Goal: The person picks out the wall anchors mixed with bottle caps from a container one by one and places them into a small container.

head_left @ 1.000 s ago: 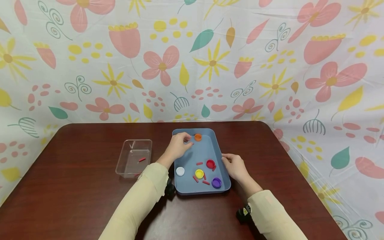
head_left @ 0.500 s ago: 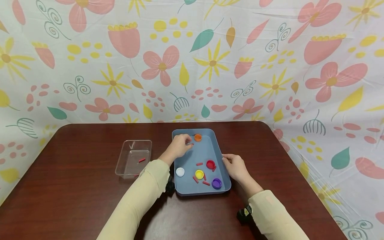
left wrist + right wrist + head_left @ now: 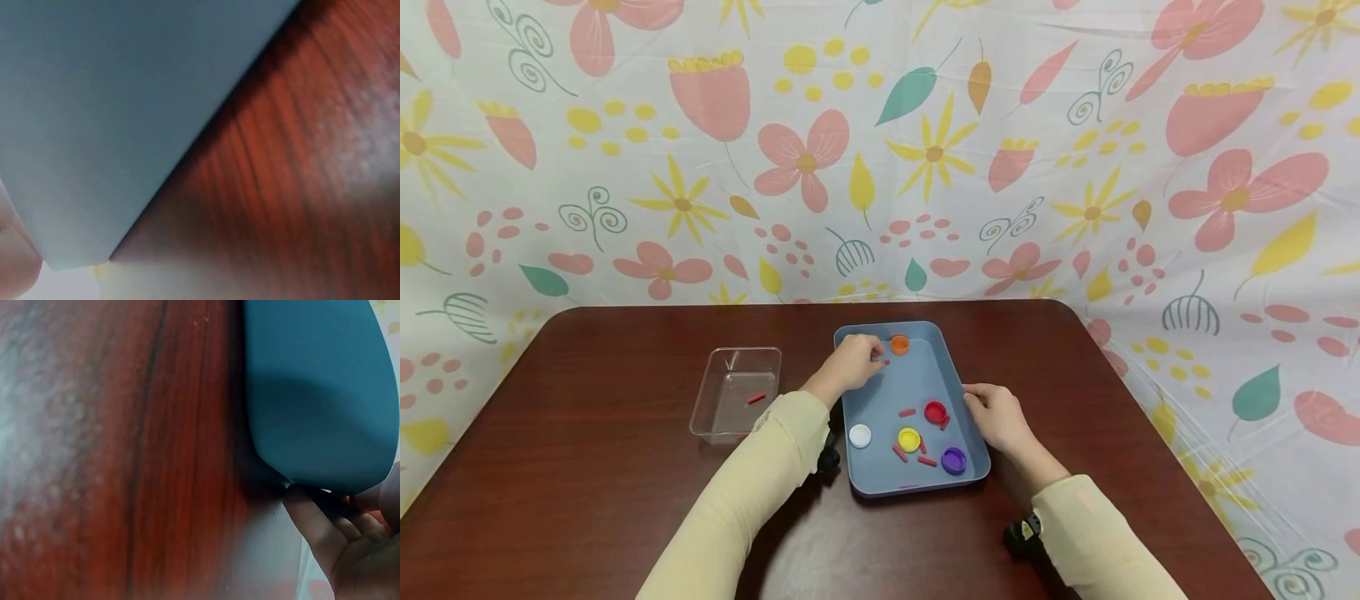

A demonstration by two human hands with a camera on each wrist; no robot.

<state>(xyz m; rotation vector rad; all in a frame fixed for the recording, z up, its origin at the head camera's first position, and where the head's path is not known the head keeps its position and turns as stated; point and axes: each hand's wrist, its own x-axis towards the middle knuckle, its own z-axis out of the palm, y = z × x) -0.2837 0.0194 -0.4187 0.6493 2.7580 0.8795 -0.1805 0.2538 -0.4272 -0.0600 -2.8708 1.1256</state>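
fingers of left hand bent, with only narrow gap seen between thumb and forefinger, above upper left part of blue-gray tray, at lower middle of the head view. right at thumb tip, one small red stick; cannot tell if pinched or only touched. fingers of right hand curled around right side of the tray, gripping it between thumb and fingers, at lower right of the right wrist view. near left fingers, orange round piece at upper end of the tray. further down inside it, red, yellow, white and purple round pieces, with several more red sticks lying between. to the left of the tray, clear box with a red stick inside.
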